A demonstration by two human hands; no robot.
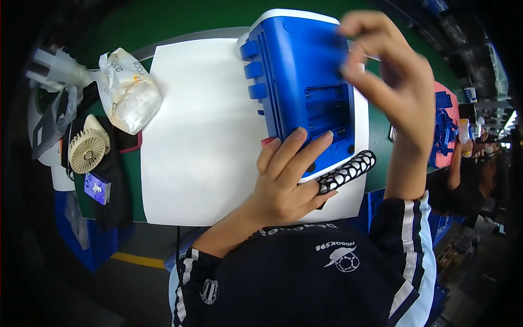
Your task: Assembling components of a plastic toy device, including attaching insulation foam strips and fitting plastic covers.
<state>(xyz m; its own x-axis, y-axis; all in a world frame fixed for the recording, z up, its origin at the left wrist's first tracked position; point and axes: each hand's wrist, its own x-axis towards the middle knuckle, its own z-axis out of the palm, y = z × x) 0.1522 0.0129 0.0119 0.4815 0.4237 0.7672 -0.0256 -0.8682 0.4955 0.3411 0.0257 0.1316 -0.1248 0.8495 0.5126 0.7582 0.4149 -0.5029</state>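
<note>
A blue plastic device with a white rim lies with its open battery compartment facing up. Metal contacts show in the compartment's slots. My left hand grips the near end, its fingers laid over the blue casing. Beside its fingers, a black and white honeycomb-patterned bar runs along the device's near edge. Above the right side of the casing, my right hand is raised with bent fingers. Its fingertips are smeared by motion, and anything between them cannot be made out.
A white sheet covers the middle of the green table. On the left are a plastic bag, a beige handheld fan and a small purple box. Blue parts lie on a pink surface at right, where another person sits beyond.
</note>
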